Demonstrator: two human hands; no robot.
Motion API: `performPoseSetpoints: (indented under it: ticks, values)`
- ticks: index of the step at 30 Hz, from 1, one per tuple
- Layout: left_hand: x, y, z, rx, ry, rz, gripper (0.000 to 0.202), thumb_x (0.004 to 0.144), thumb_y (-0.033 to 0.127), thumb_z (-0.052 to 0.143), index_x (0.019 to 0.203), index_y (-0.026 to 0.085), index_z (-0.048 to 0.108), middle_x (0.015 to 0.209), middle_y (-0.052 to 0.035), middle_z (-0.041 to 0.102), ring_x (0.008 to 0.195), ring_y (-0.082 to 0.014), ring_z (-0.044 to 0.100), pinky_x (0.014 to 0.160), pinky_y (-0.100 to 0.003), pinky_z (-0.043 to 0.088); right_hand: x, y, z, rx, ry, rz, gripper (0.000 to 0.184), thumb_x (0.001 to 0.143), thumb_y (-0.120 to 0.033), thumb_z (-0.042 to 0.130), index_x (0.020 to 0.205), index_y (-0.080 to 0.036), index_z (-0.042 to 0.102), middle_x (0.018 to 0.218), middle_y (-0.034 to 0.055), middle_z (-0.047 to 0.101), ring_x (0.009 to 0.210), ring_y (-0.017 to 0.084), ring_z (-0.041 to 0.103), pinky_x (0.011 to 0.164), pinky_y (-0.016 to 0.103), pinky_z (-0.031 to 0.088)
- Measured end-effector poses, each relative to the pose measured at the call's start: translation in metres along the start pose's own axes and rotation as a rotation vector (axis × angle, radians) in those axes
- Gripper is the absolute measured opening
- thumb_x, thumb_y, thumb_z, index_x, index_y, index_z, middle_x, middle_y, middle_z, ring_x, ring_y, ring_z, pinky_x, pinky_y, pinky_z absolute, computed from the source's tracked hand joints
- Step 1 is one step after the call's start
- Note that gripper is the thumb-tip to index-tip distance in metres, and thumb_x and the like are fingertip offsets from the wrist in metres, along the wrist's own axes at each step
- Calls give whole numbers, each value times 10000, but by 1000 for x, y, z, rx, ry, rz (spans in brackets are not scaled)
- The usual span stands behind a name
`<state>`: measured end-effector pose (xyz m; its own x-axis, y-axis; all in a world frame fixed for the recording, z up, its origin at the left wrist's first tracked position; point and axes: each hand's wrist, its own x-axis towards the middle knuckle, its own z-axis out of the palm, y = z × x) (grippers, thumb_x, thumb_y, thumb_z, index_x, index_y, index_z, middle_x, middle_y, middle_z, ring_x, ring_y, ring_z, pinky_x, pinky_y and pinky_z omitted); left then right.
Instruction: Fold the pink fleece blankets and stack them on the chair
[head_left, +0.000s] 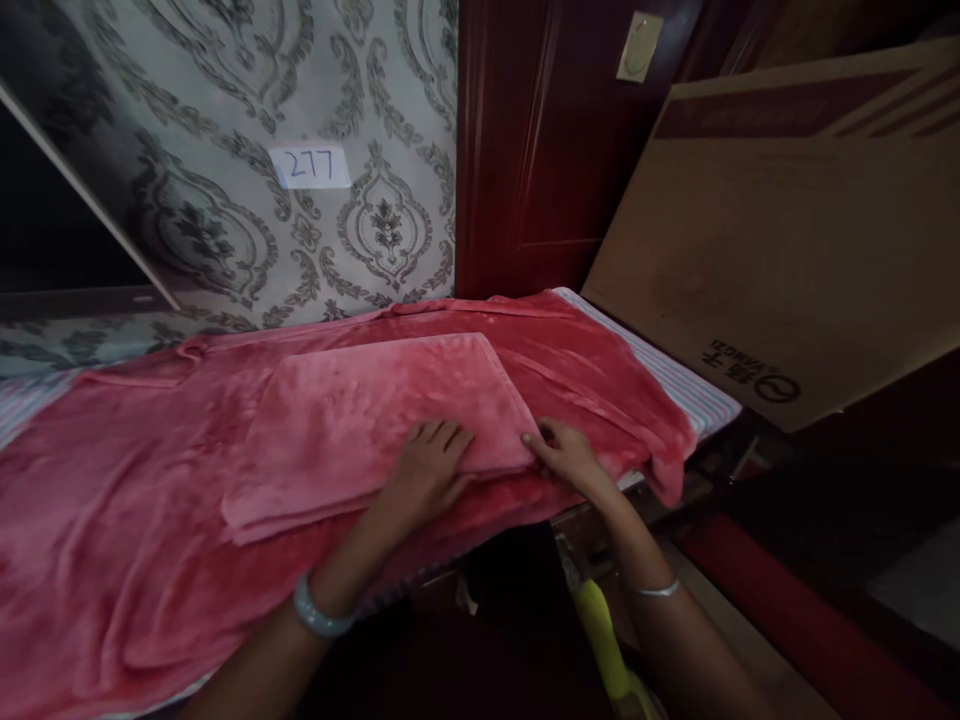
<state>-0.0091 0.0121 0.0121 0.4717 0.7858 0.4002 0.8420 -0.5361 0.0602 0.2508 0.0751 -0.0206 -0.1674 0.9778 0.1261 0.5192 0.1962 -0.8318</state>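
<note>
A folded pink fleece cloth (375, 420) lies on top of a larger spread red-pink blanket (112, 530). My left hand (427, 465) rests flat on the folded cloth's near edge, fingers stretched out. My right hand (566, 455) pinches the folded cloth's near right corner between thumb and fingers. A pale bangle (319, 615) circles my left wrist and a thin silver one (658, 590) my right.
The blanket covers a striped mattress (697, 395) whose right end shows. A big cardboard box (787, 240) leans at the right against a dark red door (540, 140). Patterned wallpaper with a "277" label (309, 165) is behind. A yellow-green object (604, 630) sits below.
</note>
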Motion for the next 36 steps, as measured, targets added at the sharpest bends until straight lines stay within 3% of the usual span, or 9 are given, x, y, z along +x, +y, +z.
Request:
performPoseSetpoints:
  ticks: [5,7,9,13,19,25,29,33,36]
  values:
    - [11,0,8,147,70,-58,181,908,108,542,988,167,693,982,-121,661,949,-274,602,871,-438,508,4,-14,5,285,65,-68,378,820,-624,585,844,-248,548,683,-18,594,561,164,557,528,275,442]
    - [9,2,9,194,120,-76,205,934,100,504,978,172,691,956,-119,654,920,-268,590,854,-435,496,5,-14,11,333,161,-160,344,837,-590,565,864,-247,556,763,-4,601,647,169,559,603,290,472]
    - [5,5,11,213,99,-68,228,945,91,480,985,179,686,955,-115,652,918,-265,584,840,-429,490,5,-7,17,280,211,-179,304,810,-549,577,815,-246,558,727,-12,566,659,169,527,625,292,452]
    - [-1,9,17,191,-12,-25,246,923,58,478,991,184,678,967,-100,654,927,-259,585,833,-415,493,4,11,21,228,172,-103,286,757,-517,586,781,-232,583,682,-21,557,641,166,517,617,292,418]
    - [-3,14,14,136,14,-75,220,922,184,550,1097,165,682,1024,-133,658,964,-295,584,860,-455,496,-3,15,17,251,134,-100,362,803,-577,604,847,-220,639,736,-4,620,704,178,551,645,286,451]
    - [28,33,10,62,3,-61,591,895,250,609,1466,135,507,1416,-190,581,1267,-343,545,1039,-489,457,-2,-14,6,310,112,-139,425,820,-634,636,756,-214,644,698,-7,591,677,161,530,638,276,440]
    - [56,22,6,-36,-74,-227,482,844,78,506,1305,133,637,1215,-153,698,1126,-292,640,974,-424,514,7,-28,-2,406,28,-145,482,810,-666,661,914,-204,749,767,13,681,708,172,598,662,291,500]
    - [66,-8,-8,-231,165,-419,326,848,140,526,1120,172,703,1095,-85,747,1025,-249,674,928,-355,534,14,-24,5,508,56,-89,503,768,-647,705,979,-196,773,852,58,755,738,188,669,671,307,549]
    - [68,-26,-21,-351,332,-510,240,835,183,522,982,166,710,925,-42,745,857,-218,676,825,-325,535,21,-25,18,617,-23,-41,482,743,-589,741,1021,-195,750,818,50,752,648,171,669,593,288,543]
